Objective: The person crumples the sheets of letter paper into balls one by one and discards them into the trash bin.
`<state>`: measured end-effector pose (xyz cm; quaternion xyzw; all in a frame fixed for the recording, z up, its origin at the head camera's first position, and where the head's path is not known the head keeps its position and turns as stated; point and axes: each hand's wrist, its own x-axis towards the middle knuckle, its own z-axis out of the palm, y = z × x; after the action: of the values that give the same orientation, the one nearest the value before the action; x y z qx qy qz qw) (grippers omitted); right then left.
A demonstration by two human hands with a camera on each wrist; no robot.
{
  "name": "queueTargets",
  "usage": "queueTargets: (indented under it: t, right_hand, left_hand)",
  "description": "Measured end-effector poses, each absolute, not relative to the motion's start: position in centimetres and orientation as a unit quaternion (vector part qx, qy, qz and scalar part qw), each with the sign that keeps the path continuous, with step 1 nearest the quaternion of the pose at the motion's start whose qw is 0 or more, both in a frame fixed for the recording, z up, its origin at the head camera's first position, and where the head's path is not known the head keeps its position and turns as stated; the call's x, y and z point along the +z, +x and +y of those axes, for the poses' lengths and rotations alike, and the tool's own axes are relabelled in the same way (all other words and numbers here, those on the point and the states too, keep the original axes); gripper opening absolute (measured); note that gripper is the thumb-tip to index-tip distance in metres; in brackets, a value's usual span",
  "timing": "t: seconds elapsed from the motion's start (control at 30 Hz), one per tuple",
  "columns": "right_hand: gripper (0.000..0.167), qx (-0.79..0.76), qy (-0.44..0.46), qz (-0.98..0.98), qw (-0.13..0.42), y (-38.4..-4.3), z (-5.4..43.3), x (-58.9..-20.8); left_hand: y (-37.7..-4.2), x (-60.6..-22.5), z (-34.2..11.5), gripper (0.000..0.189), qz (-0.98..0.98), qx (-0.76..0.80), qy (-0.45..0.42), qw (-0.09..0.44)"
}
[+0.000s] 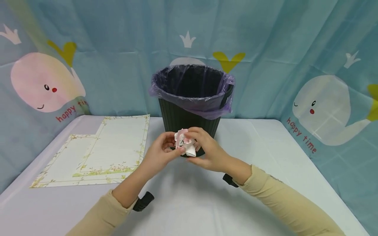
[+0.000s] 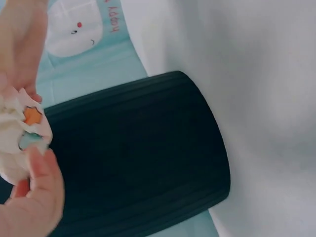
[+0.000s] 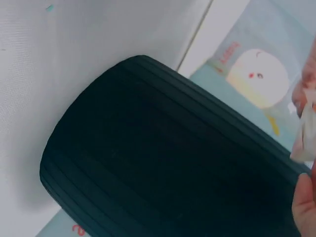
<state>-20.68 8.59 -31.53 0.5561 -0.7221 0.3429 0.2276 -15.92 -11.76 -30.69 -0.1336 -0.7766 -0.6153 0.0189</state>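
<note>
A crumpled white paper (image 1: 191, 150) with pink and dark printing is held between both hands, just in front of the bin. The left hand (image 1: 156, 154) pinches its left side with thumb and fingers. On the other side, the right hand (image 1: 211, 151) grips it with curled fingers. Orange and teal printed patches show on the crumpled paper (image 2: 22, 128) in the left wrist view. Only a pale edge of the paper (image 3: 307, 133) appears in the right wrist view, at the right border.
A black ribbed trash bin (image 1: 172, 114) stands behind the hands, lined with a purple plastic bag (image 1: 203, 106) folded over its rim. Flower-bordered paper sheets (image 1: 115, 144) lie at left on the white tabletop (image 1: 254, 144). A blue printed curtain (image 1: 118, 75) encloses the back and sides.
</note>
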Motion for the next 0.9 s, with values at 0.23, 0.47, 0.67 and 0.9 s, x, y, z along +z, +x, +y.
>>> queueTargets:
  t: [0.23, 0.47, 0.67, 0.9]
  right_hand:
    - [0.076, 0.39, 0.566, -0.717, 0.116, -20.6, 9.8, -30.7]
    - [0.088, 0.407, 0.535, -0.733, 0.102, -20.1, 9.7, -30.3]
    - [0.094, 0.475, 0.493, -0.729, 0.019, -19.6, 9.4, -29.9]
    - [0.086, 0.519, 0.503, -0.69, 0.006, -19.5, 8.8, -30.4]
  left_hand:
    - [-16.2, -30.7, -12.7, 0.05, -0.766, -0.621, -0.167, 0.023]
    - [-16.0, -30.7, -12.6, 0.05, -0.759, -0.628, -0.162, 0.043]
    - [-15.6, -30.4, -12.2, 0.047, -0.748, -0.648, -0.129, 0.069]
    - [-15.6, -30.0, -12.0, 0.043, -0.719, -0.675, -0.152, 0.059]
